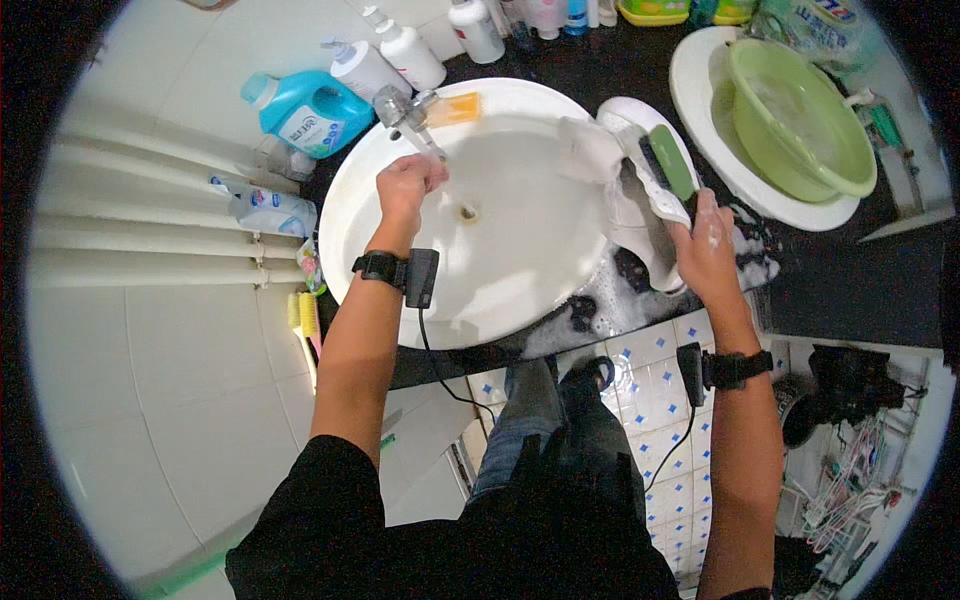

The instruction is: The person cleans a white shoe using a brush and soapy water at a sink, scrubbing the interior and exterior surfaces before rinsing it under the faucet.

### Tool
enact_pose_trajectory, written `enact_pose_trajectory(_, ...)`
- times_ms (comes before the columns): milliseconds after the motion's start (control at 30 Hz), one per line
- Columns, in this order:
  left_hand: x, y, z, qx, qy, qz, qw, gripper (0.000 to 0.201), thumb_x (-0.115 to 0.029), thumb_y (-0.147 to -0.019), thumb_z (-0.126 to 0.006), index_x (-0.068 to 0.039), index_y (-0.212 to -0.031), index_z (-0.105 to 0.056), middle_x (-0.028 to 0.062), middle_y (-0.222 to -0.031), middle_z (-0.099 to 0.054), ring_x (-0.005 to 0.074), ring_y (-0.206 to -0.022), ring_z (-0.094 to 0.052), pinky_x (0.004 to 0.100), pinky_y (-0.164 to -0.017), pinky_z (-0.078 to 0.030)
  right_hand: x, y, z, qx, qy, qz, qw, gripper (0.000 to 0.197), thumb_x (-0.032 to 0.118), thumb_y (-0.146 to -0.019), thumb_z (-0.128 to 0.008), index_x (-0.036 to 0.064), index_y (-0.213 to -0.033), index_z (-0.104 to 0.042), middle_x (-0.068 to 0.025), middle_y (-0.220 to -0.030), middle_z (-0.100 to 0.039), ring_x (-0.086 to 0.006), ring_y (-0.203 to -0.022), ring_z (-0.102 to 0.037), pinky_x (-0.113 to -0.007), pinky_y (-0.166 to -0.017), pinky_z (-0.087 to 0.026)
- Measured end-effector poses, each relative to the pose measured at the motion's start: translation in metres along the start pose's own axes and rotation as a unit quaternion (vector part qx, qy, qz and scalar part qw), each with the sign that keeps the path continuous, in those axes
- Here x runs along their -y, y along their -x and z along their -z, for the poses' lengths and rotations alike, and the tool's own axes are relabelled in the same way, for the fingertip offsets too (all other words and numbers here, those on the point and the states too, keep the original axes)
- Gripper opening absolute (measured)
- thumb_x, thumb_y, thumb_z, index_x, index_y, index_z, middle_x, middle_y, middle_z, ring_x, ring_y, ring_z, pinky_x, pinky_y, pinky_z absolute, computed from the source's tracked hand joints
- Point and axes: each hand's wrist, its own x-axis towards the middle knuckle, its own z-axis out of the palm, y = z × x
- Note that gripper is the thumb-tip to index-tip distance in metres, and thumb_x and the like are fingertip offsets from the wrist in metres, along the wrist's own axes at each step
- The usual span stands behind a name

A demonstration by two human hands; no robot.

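Note:
Below the chrome faucet (400, 112), my left hand (409, 186) is held over the white sink (345, 225) with its fingers curled in. Whatever may be inside those fingers is hidden. At the sink's right edge my right hand (710, 248) grips a green scrub brush (672, 163), bristles turned toward a white shoe (632, 222). The shoe is wet, its tongue (590, 150) leaning over the basin. Suds show on my right fingers, which are also close against the shoe's edge.
Soap foam (610, 310) covers the black counter beside the shoe. A green basin (795, 130) rests on a white oval lid-like piece (705, 100) at right. A blue detergent bottle (312, 118) and pump bottles (408, 52) stand behind the sink; brushes (304, 318) hang at left.

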Motion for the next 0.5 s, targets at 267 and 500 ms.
enact_pose_trajectory(267,0.005,0.001,0.001,0.02,-0.013,0.007,1.0,0.02,-0.012,-0.087,-0.056,0.006,-0.095,-0.058,0.0159,-0.079,-0.067,0.0219,-0.067,-0.067,0.0295,-0.06,-0.055,0.001,-0.003,-0.001,-0.009,0.005,0.004,1.0,0.048,0.016,-0.077,-0.067,-0.0067,-0.115,-0.048,-0.0265,-0.101,-0.058,-0.0425,-0.088,-0.052,-0.048,-0.081,-0.04)
enact_pose_trajectory(500,0.004,0.051,-0.059,0.218,-0.256,-0.166,0.927,0.028,-0.015,-0.091,-0.056,-0.004,-0.115,-0.062,0.0079,-0.086,-0.067,0.0132,-0.071,-0.062,0.0255,-0.063,-0.052,-0.006,-0.001,-0.005,-0.039,0.024,0.048,0.998,0.05,0.019,-0.08,-0.065,-0.0095,-0.116,-0.046,-0.0276,-0.105,-0.058,-0.0436,-0.089,-0.052,-0.047,-0.08,-0.04)
